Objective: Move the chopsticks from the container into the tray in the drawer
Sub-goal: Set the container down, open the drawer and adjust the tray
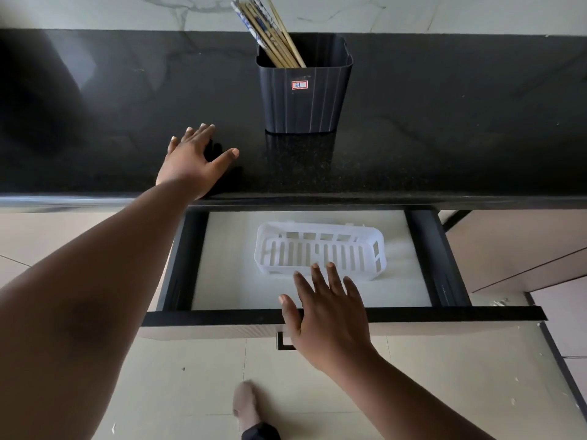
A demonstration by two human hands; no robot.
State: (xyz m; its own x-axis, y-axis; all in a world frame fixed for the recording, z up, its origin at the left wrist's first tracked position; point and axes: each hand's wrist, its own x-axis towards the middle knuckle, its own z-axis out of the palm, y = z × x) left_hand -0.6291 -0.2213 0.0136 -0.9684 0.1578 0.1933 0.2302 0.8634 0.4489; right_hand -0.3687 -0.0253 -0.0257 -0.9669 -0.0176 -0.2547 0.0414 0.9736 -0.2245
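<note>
A dark ribbed container (303,96) with a small red-edged label stands on the black counter. Several wooden chopsticks (268,33) lean out of it toward the upper left. Below, a drawer (346,314) is pulled out, and a white slotted tray (320,249) lies on its pale liner. My left hand (193,160) rests flat on the counter, fingers spread, left of the container and apart from it. My right hand (327,315) hovers open over the drawer's front edge, fingertips just short of the tray. Neither hand holds anything.
The black counter (444,122) runs the full width, with a marble wall behind. Closed cabinet fronts (524,249) sit right of the drawer. A foot (247,404) stands on the tiled floor below the drawer front.
</note>
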